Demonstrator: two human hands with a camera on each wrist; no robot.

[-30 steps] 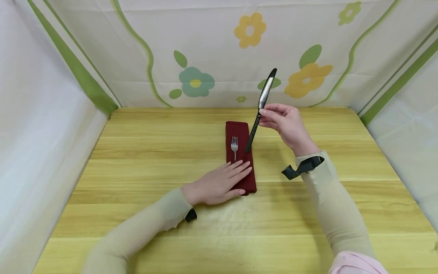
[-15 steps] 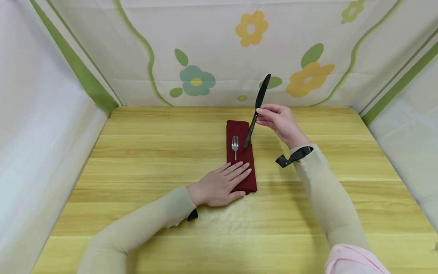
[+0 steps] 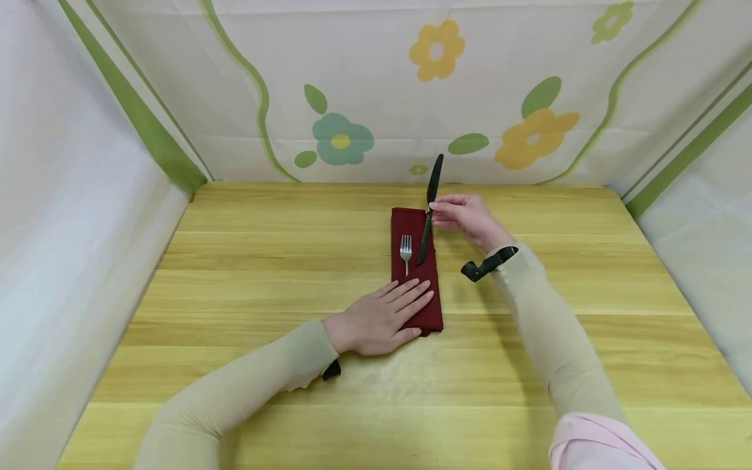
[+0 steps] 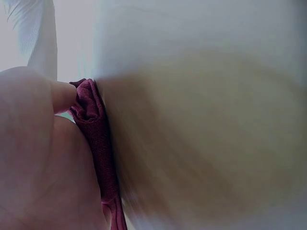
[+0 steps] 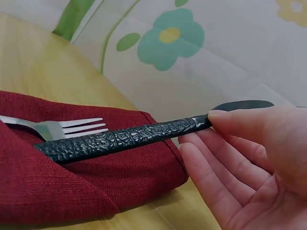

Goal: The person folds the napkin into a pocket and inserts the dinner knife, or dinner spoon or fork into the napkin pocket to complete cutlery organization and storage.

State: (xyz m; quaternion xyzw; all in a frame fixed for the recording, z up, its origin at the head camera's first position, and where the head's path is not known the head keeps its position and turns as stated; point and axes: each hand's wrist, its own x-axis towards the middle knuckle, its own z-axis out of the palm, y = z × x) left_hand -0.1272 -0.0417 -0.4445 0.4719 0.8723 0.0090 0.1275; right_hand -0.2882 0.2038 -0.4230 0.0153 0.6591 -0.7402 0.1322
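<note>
A dark red folded napkin [image 3: 404, 222] lies lengthwise on the table. My left hand [image 3: 382, 320] rests flat on its near part with straight fingers. From under the top fold a silver fork [image 3: 406, 247] shows its tines; the rest of its handle is hidden. My right hand [image 3: 467, 219] pinches a black knife [image 3: 433, 183] near the joint of blade and handle, between thumb and fingers. The patterned knife handle [image 5: 120, 139] slants down to the napkin's fold beside the fork, its end at the opening. In the left wrist view the napkin's edge [image 4: 98, 139] shows beside the palm.
The wooden table [image 3: 264, 261] runs back to a white cloth wall [image 3: 399, 98] printed with flowers. White cloth sides [image 3: 70, 196] with green stripes stand left and right. A black strap [image 3: 490, 263] circles the right wrist.
My right hand has moved left and down with the knife, bringing the handle's end toward the napkin's fold beside the fork. The left hand stays on the napkin.
</note>
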